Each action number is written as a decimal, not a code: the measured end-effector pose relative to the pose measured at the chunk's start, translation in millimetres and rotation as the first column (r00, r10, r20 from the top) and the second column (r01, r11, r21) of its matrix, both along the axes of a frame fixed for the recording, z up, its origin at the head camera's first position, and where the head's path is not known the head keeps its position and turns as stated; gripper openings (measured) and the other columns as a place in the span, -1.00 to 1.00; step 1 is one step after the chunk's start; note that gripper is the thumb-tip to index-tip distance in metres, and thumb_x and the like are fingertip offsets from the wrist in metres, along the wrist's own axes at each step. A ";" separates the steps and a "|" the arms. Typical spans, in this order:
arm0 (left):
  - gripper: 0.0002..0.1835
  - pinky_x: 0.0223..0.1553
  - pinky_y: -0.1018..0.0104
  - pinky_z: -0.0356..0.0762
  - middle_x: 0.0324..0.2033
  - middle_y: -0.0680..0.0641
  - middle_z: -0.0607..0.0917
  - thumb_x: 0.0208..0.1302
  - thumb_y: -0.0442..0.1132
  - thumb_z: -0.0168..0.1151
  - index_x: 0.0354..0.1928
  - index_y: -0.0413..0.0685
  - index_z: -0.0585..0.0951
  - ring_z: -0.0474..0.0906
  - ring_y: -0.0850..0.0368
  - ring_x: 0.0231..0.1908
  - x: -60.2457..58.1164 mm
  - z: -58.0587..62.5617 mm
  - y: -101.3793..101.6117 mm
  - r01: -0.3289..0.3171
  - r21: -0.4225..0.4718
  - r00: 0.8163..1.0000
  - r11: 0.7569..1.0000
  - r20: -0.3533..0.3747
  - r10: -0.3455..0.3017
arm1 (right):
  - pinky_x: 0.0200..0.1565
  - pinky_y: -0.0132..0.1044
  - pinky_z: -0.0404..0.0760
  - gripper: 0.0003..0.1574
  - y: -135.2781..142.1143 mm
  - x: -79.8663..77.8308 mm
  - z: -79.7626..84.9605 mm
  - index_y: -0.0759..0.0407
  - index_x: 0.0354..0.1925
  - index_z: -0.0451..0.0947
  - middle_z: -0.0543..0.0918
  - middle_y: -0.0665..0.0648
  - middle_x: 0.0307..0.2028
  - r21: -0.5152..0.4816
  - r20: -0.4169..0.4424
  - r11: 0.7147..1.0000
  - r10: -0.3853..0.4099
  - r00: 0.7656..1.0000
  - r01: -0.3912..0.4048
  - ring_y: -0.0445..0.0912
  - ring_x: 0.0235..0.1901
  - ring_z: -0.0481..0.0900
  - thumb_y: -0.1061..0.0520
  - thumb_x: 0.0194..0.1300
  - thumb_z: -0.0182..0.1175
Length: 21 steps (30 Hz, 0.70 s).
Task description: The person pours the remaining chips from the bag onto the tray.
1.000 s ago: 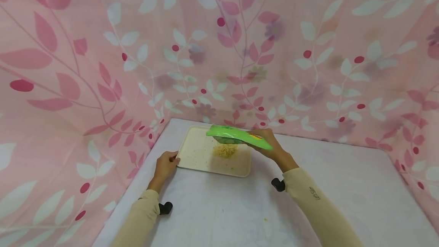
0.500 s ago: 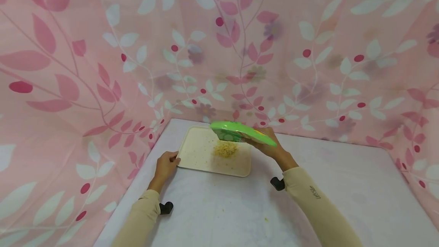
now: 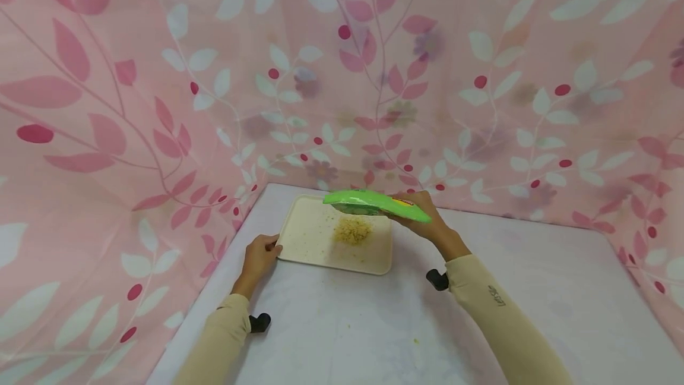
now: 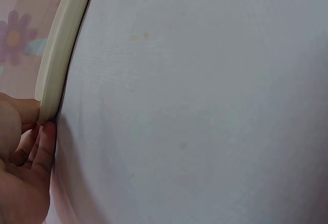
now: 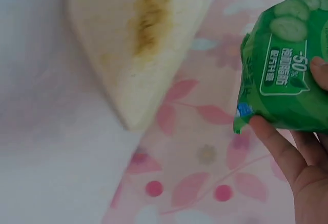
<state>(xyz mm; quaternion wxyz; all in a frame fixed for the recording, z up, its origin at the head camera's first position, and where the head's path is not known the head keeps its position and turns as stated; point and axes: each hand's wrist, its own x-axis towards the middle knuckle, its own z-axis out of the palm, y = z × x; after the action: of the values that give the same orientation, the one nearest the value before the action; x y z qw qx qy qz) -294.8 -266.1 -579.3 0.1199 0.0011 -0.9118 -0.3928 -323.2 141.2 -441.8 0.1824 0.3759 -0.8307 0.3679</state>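
Note:
A shallow cream tray [image 3: 310, 248] lies on the white-covered table, with a heap of yellow crumbs [image 3: 352, 230] right of its middle and loose bits scattered about. My left hand [image 3: 260, 257] pinches the tray's near left corner; in the left wrist view its thumb and fingers [image 4: 47, 142] meet at the rim. Above the tray's far right part, my right hand [image 3: 424, 218] holds a green snack bag [image 3: 369, 202] nearly level. In the right wrist view the bag [image 5: 287, 60] shows cucumber slices and white print. Whether its mouth is open I cannot tell.
A few crumbs [image 3: 416, 341] lie on the white tablecloth [image 3: 507, 290] in front of the tray. Pink leaf-patterned curtains [image 3: 374, 76] stand behind the table and along both sides. A black wrist mount [image 3: 438, 280] sits under each forearm.
The green snack bag has risen slightly and its tilt has shifted, so more of the crumb heap shows beneath it. My left hand stays at the tray corner.

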 end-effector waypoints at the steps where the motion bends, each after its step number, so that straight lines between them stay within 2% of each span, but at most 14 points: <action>1: -0.64 -0.23 0.15 0.44 -0.34 -0.17 0.61 0.18 -0.42 0.34 0.05 -0.32 0.65 0.48 -0.01 -0.29 0.0 0.6 0.1 0.001 0.001 1.000 1.000 0.001 -0.001 | -0.43 -0.27 0.55 -0.71 -0.3 -0.4 1.0 0.25 -0.23 0.73 0.73 0.07 -0.42 0.014 0.005 1.000 -0.008 1.000 0.008 -0.13 -0.47 0.61 0.28 -0.01 0.49; 4: -0.64 -0.22 0.13 0.44 -0.33 -0.17 0.60 0.19 -0.42 0.34 0.05 -0.32 0.65 0.48 -0.02 -0.29 1.0 2.3 0.4 -0.003 0.000 1.000 1.000 0.006 0.003 | -0.44 -0.30 0.49 -0.76 -0.5 -5.3 -4.4 0.23 -0.27 0.73 0.70 0.02 -0.45 0.114 0.070 0.992 -0.058 0.996 0.049 -0.16 -0.51 0.51 0.30 -0.01 0.49; 6: -0.64 -0.23 0.13 0.44 -0.33 -0.18 0.60 0.18 -0.42 0.34 0.05 -0.34 0.64 0.48 -0.02 -0.29 0.9 3.2 0.7 -0.004 -0.003 1.000 1.000 0.010 0.004 | -0.38 -0.27 0.49 -0.79 0.5 -10.2 -11.2 0.25 -0.28 0.73 0.68 0.02 -0.44 0.220 0.108 0.971 -0.118 0.987 0.092 -0.15 -0.48 0.47 0.28 0.03 0.47; 7: -0.64 -0.23 0.13 0.44 -0.33 -0.18 0.60 0.18 -0.42 0.34 0.05 -0.34 0.64 0.48 -0.03 -0.29 1.0 3.3 1.0 -0.005 0.000 1.000 1.000 0.014 0.005 | -0.36 -0.27 0.50 -0.79 0.7 -10.3 -12.1 0.25 -0.27 0.74 0.68 0.02 -0.42 0.236 0.123 0.967 -0.128 0.984 0.097 -0.15 -0.46 0.49 0.27 0.04 0.46; 10: -0.63 -0.23 0.14 0.44 -0.33 -0.18 0.60 0.18 -0.41 0.34 0.06 -0.34 0.64 0.49 -0.03 -0.29 1.3 2.9 1.4 -0.004 0.006 1.000 1.000 0.017 0.004 | -0.36 -0.28 0.53 -0.81 0.0 -7.7 -8.8 0.23 -0.34 0.70 0.66 -0.01 -0.46 0.168 0.100 0.982 -0.104 0.989 0.086 -0.15 -0.45 0.53 0.19 0.05 0.48; 13: -0.63 -0.23 0.15 0.45 -0.32 -0.18 0.61 0.19 -0.41 0.34 0.06 -0.33 0.64 0.50 -0.03 -0.28 1.1 2.1 1.2 -0.002 0.007 1.000 1.000 0.021 0.002 | -0.47 -0.27 0.53 -0.76 -1.4 -0.9 0.7 0.24 -0.32 0.71 0.70 0.02 -0.47 0.015 0.057 1.000 -0.023 0.998 0.022 -0.13 -0.50 0.57 0.24 -0.02 0.51; 15: -0.63 -0.23 0.16 0.45 -0.32 -0.17 0.61 0.19 -0.41 0.34 0.06 -0.32 0.64 0.50 -0.01 -0.29 0.8 1.7 0.9 -0.007 0.005 1.000 1.000 0.020 0.007 | -0.52 -0.27 0.49 -0.79 -1.9 0.7 2.8 0.23 -0.35 0.70 0.70 0.02 -0.51 -0.017 0.044 1.000 0.000 0.999 0.001 -0.14 -0.55 0.56 0.24 -0.02 0.50; 17: -0.64 -0.24 0.16 0.45 -0.32 -0.18 0.61 0.18 -0.41 0.34 0.05 -0.33 0.64 0.50 -0.02 -0.29 0.6 1.8 0.9 -0.008 0.006 1.000 1.000 0.013 0.008 | -0.50 -0.28 0.49 -0.79 -2.1 -0.1 0.3 0.23 -0.33 0.72 0.70 0.00 -0.49 0.018 0.075 1.000 -0.012 0.997 0.011 -0.16 -0.54 0.53 0.23 -0.01 0.50; 21: -0.64 -0.24 0.16 0.45 -0.33 -0.17 0.61 0.18 -0.42 0.34 0.04 -0.34 0.65 0.50 -0.01 -0.29 0.9 1.5 1.8 -0.007 0.006 1.000 1.000 0.005 0.007 | -0.37 -0.31 0.52 -0.84 0.6 -5.9 -13.6 0.22 -0.32 0.73 0.69 -0.07 -0.48 0.191 0.190 0.979 -0.114 0.975 0.077 -0.20 -0.47 0.48 0.18 0.08 0.46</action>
<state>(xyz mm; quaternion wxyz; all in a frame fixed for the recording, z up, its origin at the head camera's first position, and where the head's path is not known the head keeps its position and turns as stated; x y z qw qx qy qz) -293.9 -264.3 -577.8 0.1187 0.0055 -0.9109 -0.3953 -329.1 141.8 -455.4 0.0803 0.3118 -0.8921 0.3171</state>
